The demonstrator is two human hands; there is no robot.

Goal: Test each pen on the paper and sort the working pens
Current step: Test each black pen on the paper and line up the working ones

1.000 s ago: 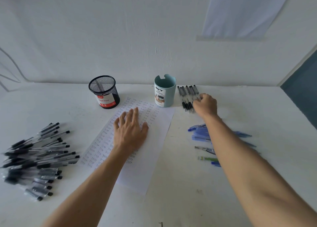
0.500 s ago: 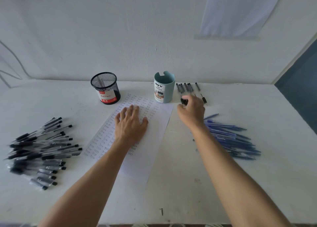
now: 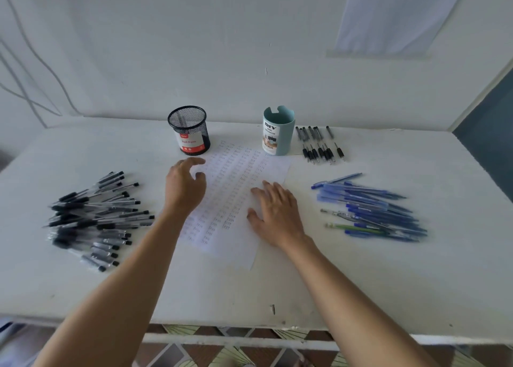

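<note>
head cam – looks fwd & down at white table, close.

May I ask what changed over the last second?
The right hand drew back from the black pen row and lies flat on the paper, empty. The left hand lifted off it, shifting left, fingers loosely curled. Black pile, blue pile, mesh cup and blue holder stayed put.
</note>
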